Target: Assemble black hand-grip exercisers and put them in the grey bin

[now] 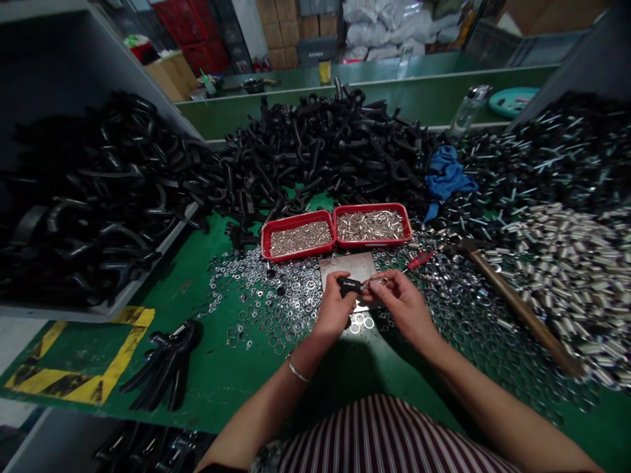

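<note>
Striped cloth [384, 440], black part [350, 285] (in left grip [336, 306])

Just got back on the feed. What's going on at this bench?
A person's left hand holds a black part, while the right hand pinches what looks like a small spring at its end. Both are at a metal plate. Beyond it sit two red trays of small metal pieces. Loose rings lie toward the left, and a hammer rests on the right.
</note>
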`<state>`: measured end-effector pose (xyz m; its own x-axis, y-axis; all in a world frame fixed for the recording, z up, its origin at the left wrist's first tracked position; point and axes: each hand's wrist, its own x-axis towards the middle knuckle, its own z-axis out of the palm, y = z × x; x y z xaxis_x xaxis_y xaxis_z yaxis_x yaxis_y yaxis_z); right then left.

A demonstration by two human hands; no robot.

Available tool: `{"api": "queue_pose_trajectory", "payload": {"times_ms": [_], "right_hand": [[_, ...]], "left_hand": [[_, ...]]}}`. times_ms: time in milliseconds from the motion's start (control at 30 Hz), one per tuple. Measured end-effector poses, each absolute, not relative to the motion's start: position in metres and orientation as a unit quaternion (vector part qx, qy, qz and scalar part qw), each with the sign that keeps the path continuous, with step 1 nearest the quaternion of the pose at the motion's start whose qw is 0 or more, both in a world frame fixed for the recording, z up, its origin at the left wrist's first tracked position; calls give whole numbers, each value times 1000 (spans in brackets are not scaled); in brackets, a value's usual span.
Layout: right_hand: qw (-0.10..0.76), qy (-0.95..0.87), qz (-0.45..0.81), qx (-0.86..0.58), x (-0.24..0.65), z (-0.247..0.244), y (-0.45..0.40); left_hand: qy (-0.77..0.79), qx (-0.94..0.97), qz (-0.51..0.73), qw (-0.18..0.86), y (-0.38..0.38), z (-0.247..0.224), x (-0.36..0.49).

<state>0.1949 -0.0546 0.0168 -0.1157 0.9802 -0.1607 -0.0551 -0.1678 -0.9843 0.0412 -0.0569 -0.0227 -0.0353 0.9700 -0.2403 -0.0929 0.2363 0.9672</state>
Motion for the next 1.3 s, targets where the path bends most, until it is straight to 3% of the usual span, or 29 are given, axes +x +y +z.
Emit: {"api": "queue_pose_trajectory", "payload": {"times_ms": [233, 433, 600, 700, 800, 967, 1300], "right_hand": [[413, -581, 476, -515, 198, 11, -50], [337, -611, 576, -425, 216, 14, -14], [296, -647, 595, -374, 205, 16, 13], [315, -735, 439, -410, 204, 13, -1], [221, -859, 292, -358, 216, 5, -39], [74, -934, 130, -325, 232, -14, -84], [83, -914, 157, -364, 234, -19, -77]], "left_hand": [[543, 405, 427, 599, -64, -14, 45], [425, 479, 346, 686, -73, 9, 42], [344, 366, 368, 783, -59, 22, 32], [389, 302, 474, 730, -47, 17, 18], [410, 267, 606, 628, -36, 13, 0], [397, 279, 562, 670, -24, 8, 8], [387, 288, 605, 633, -5, -5, 50]]}}
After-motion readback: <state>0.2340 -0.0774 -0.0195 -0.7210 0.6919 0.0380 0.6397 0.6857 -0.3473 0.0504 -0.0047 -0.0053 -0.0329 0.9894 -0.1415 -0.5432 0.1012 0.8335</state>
